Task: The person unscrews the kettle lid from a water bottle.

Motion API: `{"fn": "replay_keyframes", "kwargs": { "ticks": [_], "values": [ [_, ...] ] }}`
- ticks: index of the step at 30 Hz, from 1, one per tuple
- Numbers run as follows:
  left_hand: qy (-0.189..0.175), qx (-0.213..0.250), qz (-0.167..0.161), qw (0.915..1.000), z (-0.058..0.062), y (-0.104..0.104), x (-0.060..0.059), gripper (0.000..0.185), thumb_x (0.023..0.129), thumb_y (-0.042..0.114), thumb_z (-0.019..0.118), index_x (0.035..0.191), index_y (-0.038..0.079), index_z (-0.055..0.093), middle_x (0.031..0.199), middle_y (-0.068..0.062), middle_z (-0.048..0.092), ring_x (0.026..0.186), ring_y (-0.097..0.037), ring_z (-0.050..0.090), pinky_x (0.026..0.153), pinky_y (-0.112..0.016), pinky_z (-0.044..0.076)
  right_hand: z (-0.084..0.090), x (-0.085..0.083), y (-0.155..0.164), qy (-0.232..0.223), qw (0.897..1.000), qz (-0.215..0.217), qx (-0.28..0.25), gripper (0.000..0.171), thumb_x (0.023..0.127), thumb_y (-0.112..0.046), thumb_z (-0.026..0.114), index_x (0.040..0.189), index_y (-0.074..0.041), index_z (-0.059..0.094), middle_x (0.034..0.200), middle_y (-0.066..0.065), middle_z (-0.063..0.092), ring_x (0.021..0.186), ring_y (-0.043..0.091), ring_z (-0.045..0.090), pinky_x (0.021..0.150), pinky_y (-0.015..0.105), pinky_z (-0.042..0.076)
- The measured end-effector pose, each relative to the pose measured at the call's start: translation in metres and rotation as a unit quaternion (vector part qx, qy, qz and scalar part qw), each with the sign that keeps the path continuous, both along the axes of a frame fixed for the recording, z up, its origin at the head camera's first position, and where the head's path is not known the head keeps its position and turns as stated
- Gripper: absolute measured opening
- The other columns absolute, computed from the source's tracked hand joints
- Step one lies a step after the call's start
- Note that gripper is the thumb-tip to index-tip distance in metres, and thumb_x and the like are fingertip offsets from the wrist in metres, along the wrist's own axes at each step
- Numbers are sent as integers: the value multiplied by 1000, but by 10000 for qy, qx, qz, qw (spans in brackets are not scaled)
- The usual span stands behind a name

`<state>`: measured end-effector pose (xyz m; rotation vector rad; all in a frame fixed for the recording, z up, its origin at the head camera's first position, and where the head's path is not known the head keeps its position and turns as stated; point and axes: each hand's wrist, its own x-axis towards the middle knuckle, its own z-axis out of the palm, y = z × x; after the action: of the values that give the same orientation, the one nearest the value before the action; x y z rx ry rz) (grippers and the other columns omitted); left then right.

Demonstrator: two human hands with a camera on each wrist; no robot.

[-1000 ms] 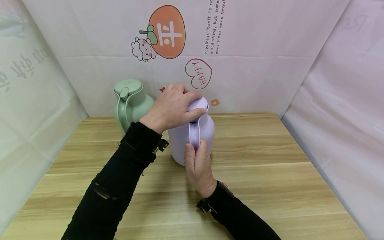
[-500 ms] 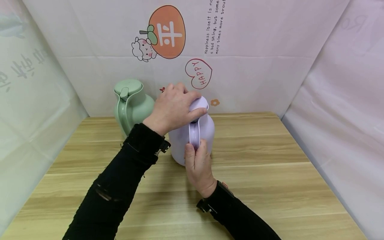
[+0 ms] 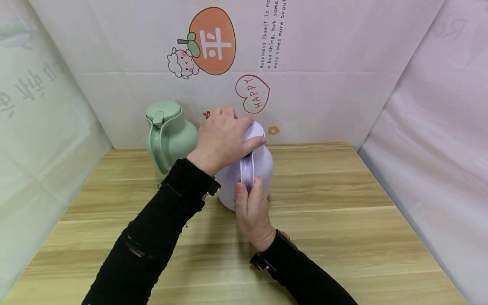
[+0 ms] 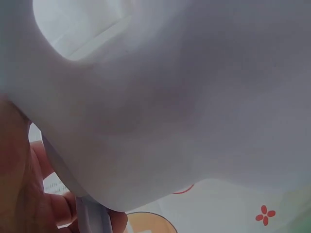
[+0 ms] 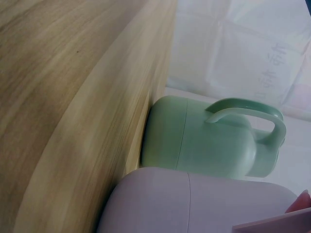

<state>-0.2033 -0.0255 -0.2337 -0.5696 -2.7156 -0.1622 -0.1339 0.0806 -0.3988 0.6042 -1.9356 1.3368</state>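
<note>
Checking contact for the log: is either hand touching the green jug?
No: both hands are on the lilac jug, while the green jug stands untouched behind it.

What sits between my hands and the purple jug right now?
Nothing visible. The left hand already grips the lid of the purple jug, and the right hand holds its handle. The green jug stands apart, behind.

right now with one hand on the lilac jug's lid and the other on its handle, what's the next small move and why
Probably twist the lid a little further. The left hand grips it from above, the right hand holds the handle, and the lilac jug stands upright on the table with the lid seated.
</note>
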Motion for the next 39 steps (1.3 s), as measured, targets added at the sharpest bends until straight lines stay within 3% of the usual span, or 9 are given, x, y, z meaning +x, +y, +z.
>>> {"fn": "replay_keyframes", "kwargs": {
  "ticks": [9, 16, 22, 26, 29, 33, 39],
  "values": [
    [138, -83, 33, 9999, -1, 1, 2, 61, 95, 74, 54, 121, 22, 72, 99, -13, 57, 89, -32, 49, 70, -42, 46, 0, 0, 0, 77, 10000, -7, 21, 33, 114, -31, 38, 114, 1, 46, 76, 4, 55, 64, 14, 52, 60, 28, 44],
    [131, -124, -81, 9998, 0, -2, 2, 59, 97, 72, 53, 124, 22, 71, 103, -14, 59, 94, -32, 50, 79, -43, 45, 1, 1, 0, 34, 10000, -66, 36, 33, 114, -30, 39, 117, 2, 47, 76, 3, 56, 64, 14, 53, 60, 28, 44],
    [59, -120, -182, 9997, 2, -7, 4, 64, 98, 71, 52, 131, 18, 68, 121, -17, 64, 107, -37, 56, 92, -50, 47, 0, 0, 0, 37, 10000, -45, 30, 31, 114, -28, 40, 117, 2, 47, 75, 3, 55, 64, 14, 53, 60, 28, 44],
    [-222, 157, -778, 9966, 5, -12, 2, 64, 102, 58, 54, 148, 14, 57, 148, -22, 55, 133, -42, 54, 110, -55, 44, 0, -1, 0, 51, 10000, -44, 33, 30, 114, -28, 40, 115, 2, 46, 75, 3, 55, 64, 14, 53, 60, 28, 44],
    [-455, 330, -1397, 9886, 8, -14, 0, 57, 104, 42, 53, 154, 14, 50, 157, -22, 47, 144, -39, 48, 117, -53, 40, 0, 0, 0, 29, 10000, -69, 49, 31, 114, -29, 40, 115, 2, 46, 75, 4, 55, 65, 14, 53, 61, 28, 44],
    [-562, 187, -1842, 9811, 11, -15, -2, 49, 104, 28, 48, 150, 17, 57, 151, -15, 56, 136, -31, 56, 112, -46, 46, 1, 0, 0, 26, 9999, -85, 46, 32, 114, -29, 39, 114, 2, 47, 75, 4, 55, 65, 14, 54, 60, 28, 45],
    [-458, 58, -1992, 9789, 11, -15, -3, 41, 103, 24, 51, 142, 18, 66, 137, -7, 66, 115, -23, 66, 97, -40, 52, 0, -1, 0, 56, 9999, -89, 10, 30, 113, -28, 41, 113, 1, 47, 75, 3, 56, 65, 14, 55, 61, 27, 45]
  ]
}}
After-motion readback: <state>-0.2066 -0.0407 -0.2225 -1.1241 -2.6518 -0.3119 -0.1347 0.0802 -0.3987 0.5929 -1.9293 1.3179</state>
